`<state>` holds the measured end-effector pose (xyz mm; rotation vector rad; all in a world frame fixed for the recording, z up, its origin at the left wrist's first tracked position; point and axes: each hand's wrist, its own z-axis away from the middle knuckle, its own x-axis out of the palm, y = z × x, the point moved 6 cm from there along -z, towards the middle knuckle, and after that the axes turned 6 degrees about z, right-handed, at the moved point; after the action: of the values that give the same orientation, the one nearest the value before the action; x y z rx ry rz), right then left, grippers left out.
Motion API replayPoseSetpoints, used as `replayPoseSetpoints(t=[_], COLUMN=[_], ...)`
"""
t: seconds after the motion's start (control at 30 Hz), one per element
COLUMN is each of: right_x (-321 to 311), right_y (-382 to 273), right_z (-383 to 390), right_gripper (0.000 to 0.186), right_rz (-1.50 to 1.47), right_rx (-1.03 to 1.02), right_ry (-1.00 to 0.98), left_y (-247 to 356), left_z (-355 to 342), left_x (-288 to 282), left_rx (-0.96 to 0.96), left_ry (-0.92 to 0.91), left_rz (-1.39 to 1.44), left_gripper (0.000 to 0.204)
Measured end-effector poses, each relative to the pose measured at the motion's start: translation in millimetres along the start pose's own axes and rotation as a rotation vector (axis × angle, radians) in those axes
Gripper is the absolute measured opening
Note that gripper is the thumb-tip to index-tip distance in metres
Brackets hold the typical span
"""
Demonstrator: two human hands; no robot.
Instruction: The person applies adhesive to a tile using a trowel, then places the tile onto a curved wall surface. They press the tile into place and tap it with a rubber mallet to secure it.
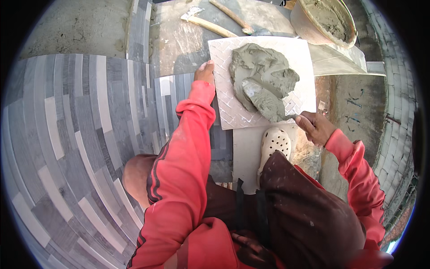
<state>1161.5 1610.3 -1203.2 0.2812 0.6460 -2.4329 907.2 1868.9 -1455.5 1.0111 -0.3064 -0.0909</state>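
My left hand (205,71) grips the left edge of a square tile (300,54), held back side up with a raised pattern showing. A thick heap of wet grey mortar (253,65) covers much of the tile. My right hand (316,127), at the tile's lower right corner, is closed around the handle of a trowel (262,96), whose blade lies in the mortar and is largely coated with it. My white perforated clog (273,142) shows just below the tile.
Grey plank-patterned tiles (71,148) fill the left. A hammer-like tool (204,22) and another wooden-handled tool (228,13) lie on the dusty slab (170,45) above. A bucket of mortar (300,18) stands top right. A concrete strip (354,130) and block paving (394,112) run along the right.
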Motion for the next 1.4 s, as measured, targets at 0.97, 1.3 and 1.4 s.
replayPoseSetpoints(t=[0.97,1.3,1.4], right_x=[-37,-35,-29], right_y=[-55,-64,-63], right_z=[-38,9,-10], right_gripper=[0.046,0.053,0.052], right_rz=[0.755,-0.030,-0.186], right_rx=[-0.260,-0.021,-0.022], right_ry=[0.501,0.136,0.207], left_y=[-14,-1,6], left_z=[-8,6,7], left_x=[-18,-26,-26], left_rx=[-0.086,-0.089,-0.074], left_ry=[-0.037,-0.038,-0.046], left_rz=[0.108,0.155,0.156], left_gripper=[0.034,0.033,0.032])
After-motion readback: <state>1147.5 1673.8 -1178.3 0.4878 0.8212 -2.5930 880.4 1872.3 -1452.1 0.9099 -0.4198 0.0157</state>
